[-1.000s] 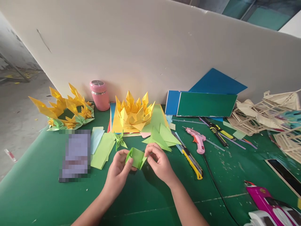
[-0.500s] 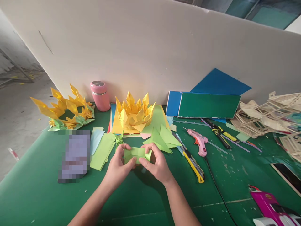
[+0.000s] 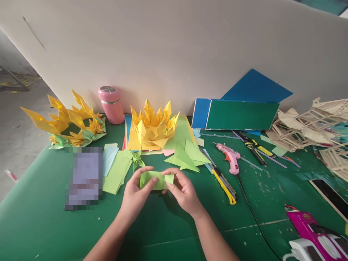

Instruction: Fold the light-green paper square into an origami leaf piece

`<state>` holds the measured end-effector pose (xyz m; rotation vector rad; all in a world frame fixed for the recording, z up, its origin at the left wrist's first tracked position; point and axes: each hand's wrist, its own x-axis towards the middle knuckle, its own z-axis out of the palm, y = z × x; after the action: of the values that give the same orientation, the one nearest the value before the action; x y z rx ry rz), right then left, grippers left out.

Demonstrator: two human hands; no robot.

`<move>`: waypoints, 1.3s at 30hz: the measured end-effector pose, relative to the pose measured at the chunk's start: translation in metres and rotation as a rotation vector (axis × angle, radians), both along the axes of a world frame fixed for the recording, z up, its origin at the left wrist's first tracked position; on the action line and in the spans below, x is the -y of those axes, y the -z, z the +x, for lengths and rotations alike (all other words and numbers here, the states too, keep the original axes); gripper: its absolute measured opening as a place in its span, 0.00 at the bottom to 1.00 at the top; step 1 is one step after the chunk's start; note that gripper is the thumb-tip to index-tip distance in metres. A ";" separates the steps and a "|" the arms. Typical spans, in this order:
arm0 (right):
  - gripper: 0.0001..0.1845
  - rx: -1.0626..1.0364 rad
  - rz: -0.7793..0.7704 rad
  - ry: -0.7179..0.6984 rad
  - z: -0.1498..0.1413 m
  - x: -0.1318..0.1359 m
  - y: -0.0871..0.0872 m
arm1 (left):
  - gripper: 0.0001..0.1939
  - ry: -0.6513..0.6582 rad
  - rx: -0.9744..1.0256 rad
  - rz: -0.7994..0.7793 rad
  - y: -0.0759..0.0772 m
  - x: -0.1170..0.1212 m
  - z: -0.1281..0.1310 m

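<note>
Thumbs [image 3: 151, 184] have parted slightly, left hand [image 3: 138, 189] and right hand [image 3: 182, 187] pinching green paper [image 3: 159, 178].

A pink canister [image 3: 112, 108] stands near a panel [image 3: 160, 54].

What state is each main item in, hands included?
Left hand: pinching green paper
Right hand: pinching it too
Green paper: folded, held up
Yellow paper lotus: folded, open-petalled
Small green paper flower: folded
Pink tumbler: upright, lidded
Glue gun: lying down, corded; power unclear
Utility knife: lying down
Smartphone: lying down, screen dark
Green board: propped upright
</note>
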<state>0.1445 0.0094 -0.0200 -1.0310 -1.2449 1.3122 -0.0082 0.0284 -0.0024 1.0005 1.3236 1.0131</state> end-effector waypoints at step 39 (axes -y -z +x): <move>0.03 0.154 0.012 0.418 -0.020 0.005 -0.002 | 0.09 0.060 -0.289 0.214 0.000 0.011 0.007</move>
<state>0.1248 0.0042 -0.0178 -1.3200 -1.0720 0.9158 -0.0009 0.0176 -0.0019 1.3817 1.4294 1.0061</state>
